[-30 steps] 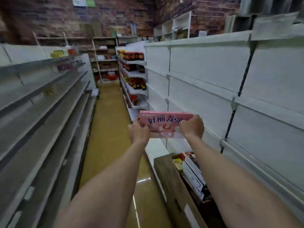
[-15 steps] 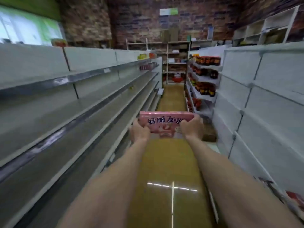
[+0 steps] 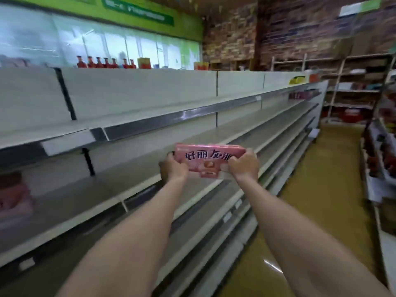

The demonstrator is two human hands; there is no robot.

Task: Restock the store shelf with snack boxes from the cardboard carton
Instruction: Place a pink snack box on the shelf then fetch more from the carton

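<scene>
Snack box (image 3: 209,159) held level, long axis sideways; left hand (image 3: 174,169) and right hand (image 3: 244,166) grip its ends

snack box (image 3: 209,160): 1 | hands: 2 | red bottles (image 3: 106,62): about 7

Bare shelf board (image 3: 132,185) lies open ahead; blurred pink boxes (image 3: 12,198), apparently, crowd its far-left end.

Pink box, pale shelving, brick and green

The snack box (image 3: 209,160) is pink with dark blue lettering and a pale round snack picture. The shelf (image 3: 150,116) is off-white with grey edge strips. Red bottles (image 3: 106,62) line its top. The floor (image 3: 334,189) is mustard yellow, the wall (image 3: 289,33) mottled brown brick, the banner (image 3: 137,11) green.
</scene>
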